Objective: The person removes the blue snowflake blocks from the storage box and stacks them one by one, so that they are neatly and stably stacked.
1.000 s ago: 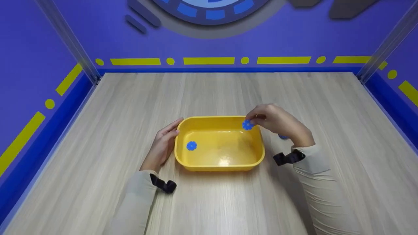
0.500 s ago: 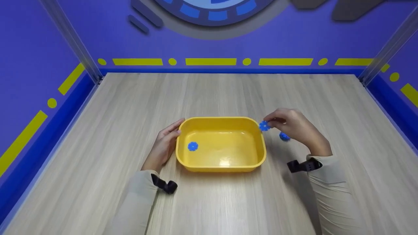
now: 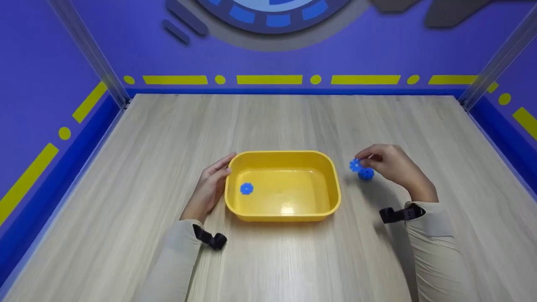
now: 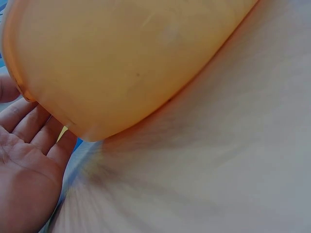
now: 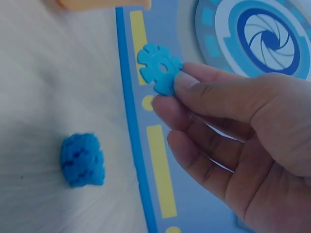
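Observation:
My right hand (image 3: 390, 163) pinches a blue notched plastic disc (image 5: 159, 67) between thumb and index finger, its small center hole showing. In the head view that disc (image 3: 355, 165) is right of the yellow tub, overlapping the upper left of a blue stack of similar discs (image 3: 366, 174). The right wrist view shows this stack (image 5: 82, 160) standing on the table. My left hand (image 3: 211, 184) rests against the tub's left side, fingers straight along the outer wall and thumb tip at the rim. Inside the yellow tub (image 3: 283, 217), another blue notched disc (image 3: 246, 188) lies on the floor near the left end.
The wood-grain table (image 3: 277, 121) ends at a blue-purple back wall (image 3: 268, 61) with yellow markings. Side panels stand at left (image 3: 37, 100) and right (image 3: 516, 79). Black wrist cameras are strapped over both sleeves.
My right hand has moved right with the pinched disc, from over the tub's right end to beside the stack, which is now uncovered. The left hand and tub stay put.

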`<state>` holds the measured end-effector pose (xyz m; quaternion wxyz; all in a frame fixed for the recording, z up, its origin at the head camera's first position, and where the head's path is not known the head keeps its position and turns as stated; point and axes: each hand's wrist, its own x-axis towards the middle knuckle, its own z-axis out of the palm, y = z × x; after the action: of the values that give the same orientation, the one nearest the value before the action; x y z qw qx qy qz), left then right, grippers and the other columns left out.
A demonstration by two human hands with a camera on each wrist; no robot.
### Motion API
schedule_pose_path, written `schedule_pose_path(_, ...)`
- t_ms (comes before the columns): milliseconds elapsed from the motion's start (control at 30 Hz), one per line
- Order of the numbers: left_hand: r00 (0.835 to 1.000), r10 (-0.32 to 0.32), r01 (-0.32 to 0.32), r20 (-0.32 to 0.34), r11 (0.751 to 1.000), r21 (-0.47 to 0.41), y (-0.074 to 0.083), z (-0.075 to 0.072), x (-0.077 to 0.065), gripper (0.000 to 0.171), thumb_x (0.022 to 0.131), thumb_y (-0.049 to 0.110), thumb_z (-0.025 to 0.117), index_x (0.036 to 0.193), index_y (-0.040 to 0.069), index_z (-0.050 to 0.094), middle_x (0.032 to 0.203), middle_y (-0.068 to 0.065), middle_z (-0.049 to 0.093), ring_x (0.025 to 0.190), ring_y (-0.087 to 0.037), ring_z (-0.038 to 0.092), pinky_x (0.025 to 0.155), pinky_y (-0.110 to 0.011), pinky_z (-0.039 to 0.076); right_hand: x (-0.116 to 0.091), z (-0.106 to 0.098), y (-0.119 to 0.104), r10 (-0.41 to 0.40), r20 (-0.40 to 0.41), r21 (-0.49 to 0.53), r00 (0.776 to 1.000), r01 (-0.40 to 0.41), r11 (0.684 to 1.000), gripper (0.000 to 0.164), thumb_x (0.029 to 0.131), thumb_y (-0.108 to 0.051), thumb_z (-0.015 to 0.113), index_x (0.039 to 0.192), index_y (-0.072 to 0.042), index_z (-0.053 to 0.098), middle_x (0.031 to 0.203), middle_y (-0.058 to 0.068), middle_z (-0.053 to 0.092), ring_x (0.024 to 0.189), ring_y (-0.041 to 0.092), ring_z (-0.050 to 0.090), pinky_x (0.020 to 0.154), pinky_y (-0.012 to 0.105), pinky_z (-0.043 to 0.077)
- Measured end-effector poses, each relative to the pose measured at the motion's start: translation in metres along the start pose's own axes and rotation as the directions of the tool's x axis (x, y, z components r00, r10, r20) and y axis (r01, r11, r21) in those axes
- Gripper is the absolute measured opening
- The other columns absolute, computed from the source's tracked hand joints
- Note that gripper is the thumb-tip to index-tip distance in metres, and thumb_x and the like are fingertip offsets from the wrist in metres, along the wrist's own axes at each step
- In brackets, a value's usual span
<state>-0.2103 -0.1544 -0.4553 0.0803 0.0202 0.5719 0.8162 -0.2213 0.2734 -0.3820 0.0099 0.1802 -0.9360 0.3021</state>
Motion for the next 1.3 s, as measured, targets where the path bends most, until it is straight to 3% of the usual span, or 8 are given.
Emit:
schedule_pose_path(200, 1.000, -0.005, 0.005, 0.000, 1.000, -0.001, 0.000, 0.000, 0.000, 0.050, 0.093, 0.002, 0.049, 0.143, -0.001, 0.043, 0.150, -0.014, 0.041, 0.135, -0.020, 0.043, 0.110, -0.031, 0.039, -0.002, -0.001, 0.011, 0.082, 0.024, 0.010, 0.996, -0.083, 0.997, 0.019, 0.090, 0.000, 0.061, 0.105, -0.003, 0.073, 0.104, 0.016, 0.070, 0.091, 0.028, 0.065, 0.084, 0.043, 0.056)
schedule_pose_path(433, 1.000, -0.005, 0.005, -0.003, 1.000, 0.001, 0.000, 0.000, 0.000, 0.050, 0.093, 0.002, 0.049, 0.143, -0.001, 0.043, 0.150, -0.014, 0.041, 0.136, -0.020, 0.042, 0.111, -0.031, 0.038, -0.004, -0.002, 0.020, 0.123, 0.031, 0.020, 0.992, -0.124, 0.992, 0.020, 0.091, -0.002, 0.060, 0.107, -0.002, 0.072, 0.106, 0.017, 0.070, 0.088, 0.026, 0.065, 0.074, 0.018, 0.053)
schedule_pose_path(533, 1.000, -0.004, 0.004, -0.001, 1.000, 0.011, -0.001, 0.000, 0.001, 0.050, 0.093, 0.002, 0.049, 0.143, -0.001, 0.042, 0.151, -0.013, 0.040, 0.137, -0.020, 0.040, 0.112, -0.031, 0.037, -0.005, -0.003, 0.023, 0.149, 0.033, 0.024, 0.988, -0.150, 0.988, 0.021, 0.091, -0.001, 0.060, 0.108, -0.001, 0.071, 0.106, 0.018, 0.070, 0.088, 0.026, 0.066, 0.071, 0.013, 0.051)
schedule_pose_path(1033, 1.000, 0.011, -0.012, 0.009, 0.998, 0.059, -0.001, -0.002, 0.001, 0.051, 0.093, 0.005, 0.050, 0.143, 0.000, 0.042, 0.152, -0.013, 0.039, 0.139, -0.021, 0.039, 0.114, -0.033, 0.034, -0.004, -0.002, 0.034, 0.209, 0.082, 0.015, 0.975, -0.210, 0.977, 0.023, 0.091, -0.007, 0.061, 0.111, 0.000, 0.070, 0.109, 0.021, 0.068, 0.091, 0.029, 0.064, 0.067, 0.020, 0.050)
schedule_pose_path(1300, 1.000, -0.004, 0.003, 0.012, 0.999, 0.045, -0.002, -0.003, 0.001, 0.051, 0.094, 0.006, 0.049, 0.144, 0.002, 0.041, 0.152, -0.010, 0.039, 0.139, -0.020, 0.039, 0.113, -0.032, 0.035, -0.005, -0.001, 0.035, 0.225, 0.094, -0.002, 0.970, -0.226, 0.974, 0.023, 0.092, -0.009, 0.061, 0.111, 0.000, 0.070, 0.110, 0.021, 0.068, 0.095, 0.031, 0.064, 0.074, 0.030, 0.053)
